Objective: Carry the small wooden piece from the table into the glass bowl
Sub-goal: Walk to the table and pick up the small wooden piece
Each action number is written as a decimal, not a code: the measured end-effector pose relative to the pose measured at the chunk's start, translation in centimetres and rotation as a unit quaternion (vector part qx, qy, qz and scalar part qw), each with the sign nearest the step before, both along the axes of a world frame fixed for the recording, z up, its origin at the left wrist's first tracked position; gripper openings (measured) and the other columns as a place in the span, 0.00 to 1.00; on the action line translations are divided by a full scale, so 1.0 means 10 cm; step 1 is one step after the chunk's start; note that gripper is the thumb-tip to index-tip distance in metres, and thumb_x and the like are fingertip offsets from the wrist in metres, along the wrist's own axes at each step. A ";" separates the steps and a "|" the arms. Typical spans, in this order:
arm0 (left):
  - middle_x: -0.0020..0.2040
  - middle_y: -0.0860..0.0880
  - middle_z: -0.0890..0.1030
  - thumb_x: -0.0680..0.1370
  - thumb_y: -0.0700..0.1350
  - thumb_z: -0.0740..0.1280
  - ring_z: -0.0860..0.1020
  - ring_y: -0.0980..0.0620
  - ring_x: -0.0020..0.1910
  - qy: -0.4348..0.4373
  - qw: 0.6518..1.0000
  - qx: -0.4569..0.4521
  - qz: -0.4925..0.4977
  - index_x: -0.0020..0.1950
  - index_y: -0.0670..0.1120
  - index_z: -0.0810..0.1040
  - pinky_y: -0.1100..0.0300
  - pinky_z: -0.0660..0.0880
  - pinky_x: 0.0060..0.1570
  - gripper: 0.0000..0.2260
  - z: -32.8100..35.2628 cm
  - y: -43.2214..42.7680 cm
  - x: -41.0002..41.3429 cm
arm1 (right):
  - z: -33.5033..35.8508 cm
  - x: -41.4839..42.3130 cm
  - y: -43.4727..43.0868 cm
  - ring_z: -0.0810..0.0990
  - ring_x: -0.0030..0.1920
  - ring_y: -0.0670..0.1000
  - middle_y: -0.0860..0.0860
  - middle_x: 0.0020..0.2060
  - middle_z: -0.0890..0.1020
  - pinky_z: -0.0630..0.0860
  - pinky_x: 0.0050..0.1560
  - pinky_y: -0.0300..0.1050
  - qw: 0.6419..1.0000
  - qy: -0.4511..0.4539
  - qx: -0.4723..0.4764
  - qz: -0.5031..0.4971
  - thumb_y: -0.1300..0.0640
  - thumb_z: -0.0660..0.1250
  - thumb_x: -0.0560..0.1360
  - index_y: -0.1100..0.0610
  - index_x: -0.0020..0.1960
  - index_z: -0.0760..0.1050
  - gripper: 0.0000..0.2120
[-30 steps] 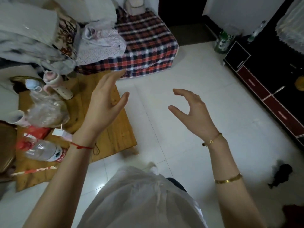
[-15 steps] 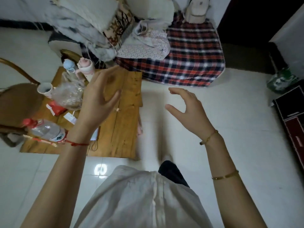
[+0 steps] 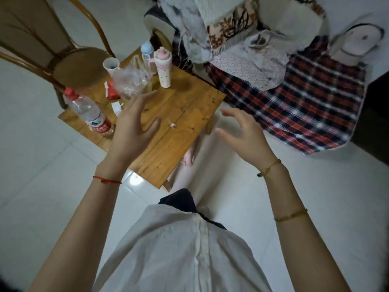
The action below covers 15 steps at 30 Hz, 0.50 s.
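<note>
Since half a second ago our view has swung left, so the whole tabletop (image 3: 179, 127) now sits ahead of us. Left hand (image 3: 134, 127) hovers over the tabletop, fingers spread wide, holding nothing. Right hand (image 3: 242, 133) hangs off the tabletop's right edge above the floor (image 3: 315, 186), also spread and empty. Small wooden piece (image 3: 172, 124) lies on the tabletop just right of our left thumb, apart from it. Clear bag (image 3: 131, 80) covers the back corner; we can't make out the bowl.
</note>
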<state>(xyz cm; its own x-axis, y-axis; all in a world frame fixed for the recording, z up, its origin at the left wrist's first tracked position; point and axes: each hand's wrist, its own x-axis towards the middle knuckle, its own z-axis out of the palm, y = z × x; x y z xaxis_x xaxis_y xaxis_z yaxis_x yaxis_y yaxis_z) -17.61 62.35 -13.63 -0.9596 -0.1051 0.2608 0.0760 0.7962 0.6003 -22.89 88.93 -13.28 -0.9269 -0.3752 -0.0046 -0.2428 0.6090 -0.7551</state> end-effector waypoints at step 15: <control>0.66 0.45 0.77 0.78 0.41 0.67 0.73 0.47 0.65 -0.085 0.981 0.034 0.170 0.70 0.43 0.72 0.63 0.65 0.61 0.21 -0.71 -0.25 -0.36 | -0.58 -1.18 -0.64 0.70 0.65 0.49 0.47 0.62 0.75 0.70 0.66 0.52 0.990 -0.061 0.038 0.125 0.48 0.66 0.73 0.51 0.66 0.70 0.23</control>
